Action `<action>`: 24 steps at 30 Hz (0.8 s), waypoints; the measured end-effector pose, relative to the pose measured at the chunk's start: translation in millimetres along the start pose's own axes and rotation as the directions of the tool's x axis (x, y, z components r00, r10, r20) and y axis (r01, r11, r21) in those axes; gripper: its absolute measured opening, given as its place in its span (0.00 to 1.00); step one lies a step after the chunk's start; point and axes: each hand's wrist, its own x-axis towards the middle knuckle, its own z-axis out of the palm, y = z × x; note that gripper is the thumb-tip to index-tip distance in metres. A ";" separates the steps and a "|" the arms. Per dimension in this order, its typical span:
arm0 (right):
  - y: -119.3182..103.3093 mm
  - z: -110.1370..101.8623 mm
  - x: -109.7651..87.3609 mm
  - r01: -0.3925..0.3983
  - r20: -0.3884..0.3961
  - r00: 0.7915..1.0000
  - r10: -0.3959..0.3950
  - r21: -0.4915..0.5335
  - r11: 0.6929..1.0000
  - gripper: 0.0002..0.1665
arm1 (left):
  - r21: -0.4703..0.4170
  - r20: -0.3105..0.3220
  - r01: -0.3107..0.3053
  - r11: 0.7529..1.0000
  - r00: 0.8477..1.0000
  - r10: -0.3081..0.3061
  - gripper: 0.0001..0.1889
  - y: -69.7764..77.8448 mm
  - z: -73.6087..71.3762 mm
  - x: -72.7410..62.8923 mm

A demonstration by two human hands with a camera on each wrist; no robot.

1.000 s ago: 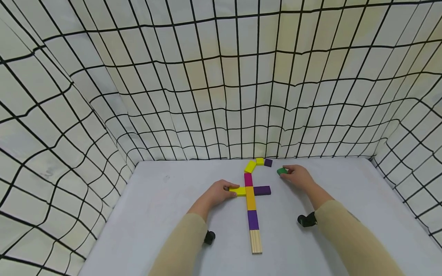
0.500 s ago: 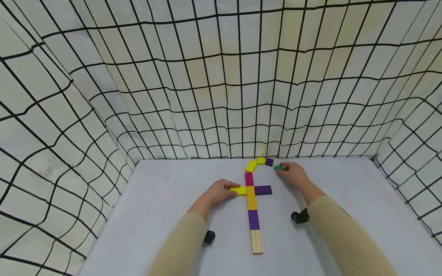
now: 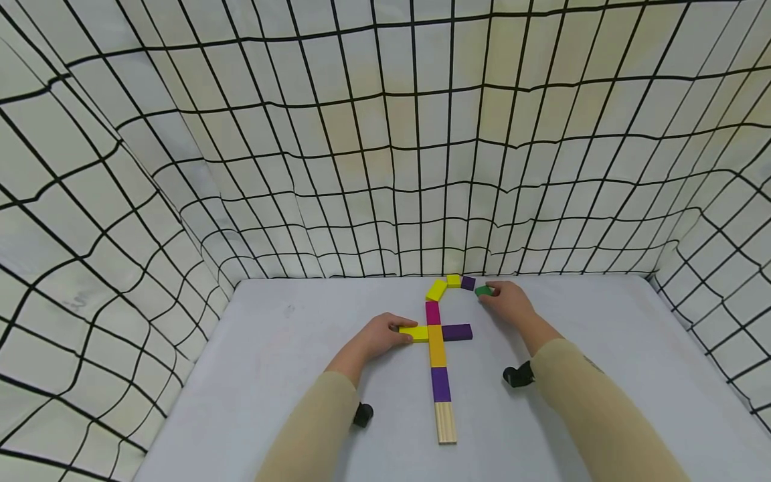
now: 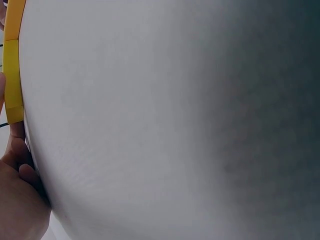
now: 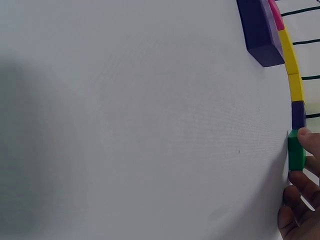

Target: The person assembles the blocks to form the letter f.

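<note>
Between the thumb and fingers of my right hand [image 3: 508, 304] is a green block [image 3: 484, 290], just right of the small purple block [image 3: 468, 283] at the far end of a curved row. In the right wrist view the green block [image 5: 296, 152] lies on the table beside that purple block [image 5: 298, 115]. My left hand [image 3: 383, 336] pinches the outer end of a yellow block [image 3: 415, 333], whose inner end meets the orange block [image 3: 436, 346]. Two more yellow blocks, one of them slanted [image 3: 436, 290], and a pink block [image 3: 433, 313] link the curve to the orange one.
A long purple block [image 3: 457, 332] juts right from the orange one. Below it lie another purple block [image 3: 441, 384] and a plain wood block [image 3: 446, 422]. Black netting [image 3: 385, 147] over white sheeting rises behind the white table [image 3: 271, 375] and at both sides.
My right hand has moved left and slightly away from me, bringing the green block closer to the small purple block. The left hand stays on the yellow block.
</note>
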 end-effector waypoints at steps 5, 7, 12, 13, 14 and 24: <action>1.1 0.9 2.4 0.001 0.001 1.000 -0.001 0.001 1.000 0.34 | -0.003 0.004 -0.002 1.000 1.000 0.002 0.17 0.4 -0.4 -0.3; 1.2 1.4 3.5 -0.002 0.002 1.000 0.002 -0.003 1.000 0.34 | -0.006 0.001 0.001 1.000 1.000 -0.001 0.17 -0.2 0.0 0.0; 1.0 2.3 4.9 -0.010 0.004 1.000 0.010 -0.005 1.000 0.34 | -0.011 -0.007 0.007 1.000 1.000 -0.007 0.17 -2.4 1.2 1.1; 1.0 2.4 5.0 -0.009 0.003 1.000 0.009 -0.004 1.000 0.34 | -0.013 -0.008 0.006 1.000 1.000 -0.006 0.17 -2.6 1.3 1.1; 1.0 2.5 5.0 -0.009 0.002 1.000 0.009 -0.005 1.000 0.34 | -0.013 -0.008 0.006 1.000 1.000 -0.006 0.17 -2.8 1.3 1.0; 0.8 2.5 4.8 0.008 -0.008 1.000 -0.008 -0.014 1.000 0.35 | -0.018 -0.005 0.008 1.000 1.000 -0.008 0.17 -2.4 1.4 1.1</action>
